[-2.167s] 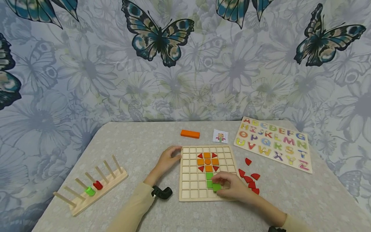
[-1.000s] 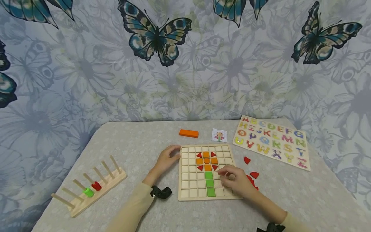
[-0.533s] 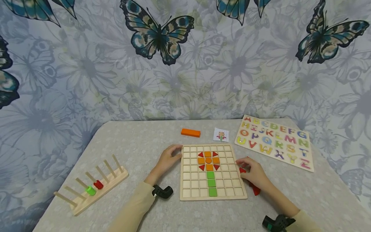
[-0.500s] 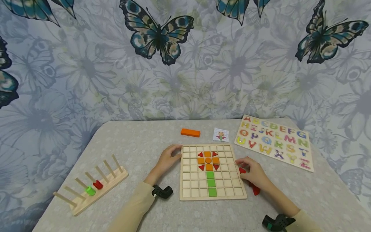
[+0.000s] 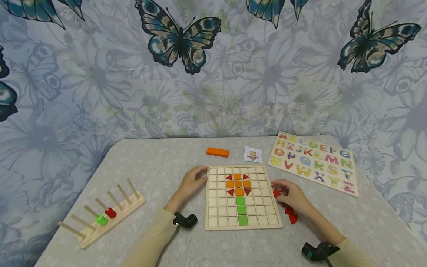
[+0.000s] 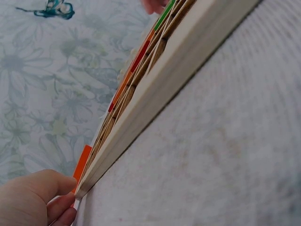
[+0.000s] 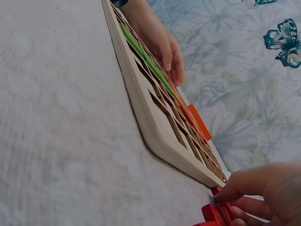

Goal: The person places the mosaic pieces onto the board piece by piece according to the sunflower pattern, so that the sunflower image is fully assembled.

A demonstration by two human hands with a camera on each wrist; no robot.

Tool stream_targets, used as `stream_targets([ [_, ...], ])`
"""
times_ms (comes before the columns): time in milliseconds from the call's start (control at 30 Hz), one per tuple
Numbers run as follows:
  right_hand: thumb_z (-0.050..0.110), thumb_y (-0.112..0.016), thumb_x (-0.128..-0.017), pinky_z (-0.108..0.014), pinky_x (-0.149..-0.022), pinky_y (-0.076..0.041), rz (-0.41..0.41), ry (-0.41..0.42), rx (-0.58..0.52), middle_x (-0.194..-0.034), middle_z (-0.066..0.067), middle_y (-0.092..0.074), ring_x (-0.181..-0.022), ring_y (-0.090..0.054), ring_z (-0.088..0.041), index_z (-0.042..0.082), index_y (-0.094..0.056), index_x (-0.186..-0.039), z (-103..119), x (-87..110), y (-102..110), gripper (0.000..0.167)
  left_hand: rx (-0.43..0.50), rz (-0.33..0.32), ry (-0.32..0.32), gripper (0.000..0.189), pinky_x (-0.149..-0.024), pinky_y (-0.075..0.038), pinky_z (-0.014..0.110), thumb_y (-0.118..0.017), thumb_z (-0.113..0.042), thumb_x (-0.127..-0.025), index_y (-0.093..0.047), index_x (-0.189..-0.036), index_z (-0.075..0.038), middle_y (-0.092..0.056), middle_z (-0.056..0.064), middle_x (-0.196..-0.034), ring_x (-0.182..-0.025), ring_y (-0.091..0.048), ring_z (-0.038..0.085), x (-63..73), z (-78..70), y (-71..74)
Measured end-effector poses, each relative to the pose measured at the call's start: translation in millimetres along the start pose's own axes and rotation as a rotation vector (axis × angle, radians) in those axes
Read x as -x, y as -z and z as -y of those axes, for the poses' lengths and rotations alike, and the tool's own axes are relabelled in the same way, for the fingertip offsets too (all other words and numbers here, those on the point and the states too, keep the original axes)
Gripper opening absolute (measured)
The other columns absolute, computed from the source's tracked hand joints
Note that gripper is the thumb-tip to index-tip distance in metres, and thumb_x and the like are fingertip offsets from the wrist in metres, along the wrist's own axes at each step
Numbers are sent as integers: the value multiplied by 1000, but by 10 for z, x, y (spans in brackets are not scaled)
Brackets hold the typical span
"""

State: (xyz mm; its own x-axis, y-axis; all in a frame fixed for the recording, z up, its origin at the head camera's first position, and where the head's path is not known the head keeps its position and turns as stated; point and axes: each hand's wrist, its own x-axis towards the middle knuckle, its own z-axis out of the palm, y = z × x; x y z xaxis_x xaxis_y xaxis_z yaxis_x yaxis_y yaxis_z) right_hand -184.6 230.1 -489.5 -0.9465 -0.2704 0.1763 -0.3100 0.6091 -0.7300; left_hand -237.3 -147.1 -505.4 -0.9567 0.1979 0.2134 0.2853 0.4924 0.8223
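Observation:
A square wooden grid board (image 5: 220, 221) lies on the table, with orange tiles (image 5: 237, 177), red triangles (image 5: 230, 192) and a column of green tiles (image 5: 240, 210) set in it. My left hand (image 5: 191, 183) rests its relaxed fingers against the board's far left corner, as the left wrist view also shows. At the right edge, my right hand (image 5: 291, 194) has its thumb and fingers curled round a red rounded wedge piece (image 5: 276, 193). More red wedge pieces (image 5: 293, 217) lie under and beside that hand, partly hidden. In the right wrist view, red pieces (image 7: 214, 215) show by the fingertips.
Behind the board are an orange block (image 5: 217, 152) and a small pattern card (image 5: 252, 154). An alphabet board (image 5: 313, 163) lies at the back right. On the left stands a wooden peg rack (image 5: 115, 218) bearing green (image 5: 101, 220) and red rings (image 5: 110, 212).
The last green square went down at the foot of the column and my right hand let it go. That hand then moved right to the red pieces, shifting some. My left hand stayed put.

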Motion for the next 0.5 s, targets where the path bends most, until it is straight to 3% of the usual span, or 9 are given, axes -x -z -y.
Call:
stream_targets([
  [233, -3, -71, -78, -20, -73, -52, -30, 18, -26, -104, -16, -69, -84, -60, -13, -3, -63, -116, -34, -20, 13, 39, 8, -4, 17, 39, -107, -42, 44, -64, -10, -89, -59, -127, -6, -59, 11, -131, -126, -52, 27, -4, -16, 4],
  [500, -4, -72, -77, -19, -71, -52, -98, 37, 22, -95, -12, -69, -81, -59, -9, -3, -64, -113, -88, -19, 15, 37, 4, 6, 13, 38, -107, -43, 44, -63, -12, -90, -59, -128, -7, -59, 10, -131, -127, -51, 26, -16, -6, -3],
])
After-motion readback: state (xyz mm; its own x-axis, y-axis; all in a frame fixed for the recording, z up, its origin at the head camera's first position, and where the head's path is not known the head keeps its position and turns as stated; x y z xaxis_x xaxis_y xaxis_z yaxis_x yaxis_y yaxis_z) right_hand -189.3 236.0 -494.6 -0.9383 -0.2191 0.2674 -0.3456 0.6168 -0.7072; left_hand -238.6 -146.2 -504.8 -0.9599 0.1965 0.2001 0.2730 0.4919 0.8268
